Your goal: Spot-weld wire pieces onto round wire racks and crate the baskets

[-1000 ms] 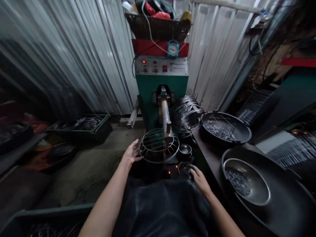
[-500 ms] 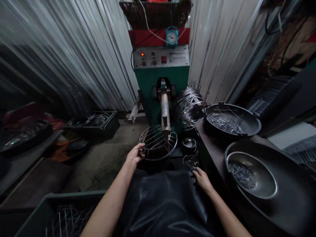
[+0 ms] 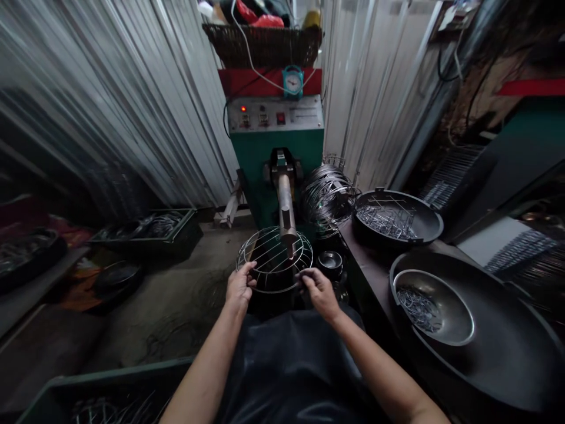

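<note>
My left hand (image 3: pixel 241 285) is closed on the left rim of a round wire rack (image 3: pixel 274 273), thumb and fingers pinching its wire. The rack has parallel bars across and a second ring below. Over its right part reaches the thick metal arm (image 3: pixel 286 206) of a green machine (image 3: pixel 304 144), its tip close to the wires. Beside the rack's right rim, my right hand (image 3: pixel 318 288) is closed with thumb and fingertips together. Whatever those fingertips hold is too small and dark to make out.
A bundle of wire rings (image 3: pixel 329 194) hangs right of the arm. Farther right are a black pan (image 3: pixel 430 227) with wire parts and a large wok (image 3: pixel 498 365) holding a metal bowl (image 3: pixel 463 327) of small wire pieces. Green crates (image 3: pixel 185 227) (image 3: pixel 57 388) stand at left.
My right hand has moved up and left from beside the apron to the rack's right rim. My left hand stays on the rack. The whole view has shifted slightly.
</note>
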Demonstrator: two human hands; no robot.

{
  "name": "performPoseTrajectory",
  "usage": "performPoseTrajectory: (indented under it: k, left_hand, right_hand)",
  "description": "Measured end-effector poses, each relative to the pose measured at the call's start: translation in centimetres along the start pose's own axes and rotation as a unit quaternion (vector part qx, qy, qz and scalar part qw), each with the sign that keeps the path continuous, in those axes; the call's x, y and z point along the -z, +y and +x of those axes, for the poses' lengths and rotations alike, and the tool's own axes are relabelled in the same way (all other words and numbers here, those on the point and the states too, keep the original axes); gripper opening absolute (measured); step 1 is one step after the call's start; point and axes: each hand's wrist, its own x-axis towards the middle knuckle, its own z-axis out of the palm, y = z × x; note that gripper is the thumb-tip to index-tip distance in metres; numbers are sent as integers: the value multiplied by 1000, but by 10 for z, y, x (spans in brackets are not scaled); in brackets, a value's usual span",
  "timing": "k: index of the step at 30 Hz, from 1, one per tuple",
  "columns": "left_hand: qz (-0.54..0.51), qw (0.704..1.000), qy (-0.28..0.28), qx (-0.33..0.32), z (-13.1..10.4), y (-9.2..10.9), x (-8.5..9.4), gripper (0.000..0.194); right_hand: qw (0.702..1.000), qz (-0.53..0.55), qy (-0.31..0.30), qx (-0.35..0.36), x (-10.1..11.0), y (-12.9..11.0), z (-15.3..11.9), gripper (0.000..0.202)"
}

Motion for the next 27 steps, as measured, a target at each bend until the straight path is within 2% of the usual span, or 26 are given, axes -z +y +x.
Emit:
performPoseTrajectory:
  k: [3, 6, 14, 27]
  left_hand:
    - [-23, 1000, 5, -2, -2, -1, -4, 40]
    - [-33, 999, 1, -15, -2, -1, -6, 42]
    - [-30, 999, 3, -11, -1, -6, -15, 39]
    - [-34, 999, 16, 0, 0, -6, -18, 40]
  right_hand:
    - [996, -76, -40, -7, -18, 13, 11, 17]
    - [991, -113, -57, -30, -18, 22, 17, 13]
    - [991, -114, -49, -53, -14, 12, 23, 15]
    - [993, -107, -43, -20, -14, 14, 29, 11]
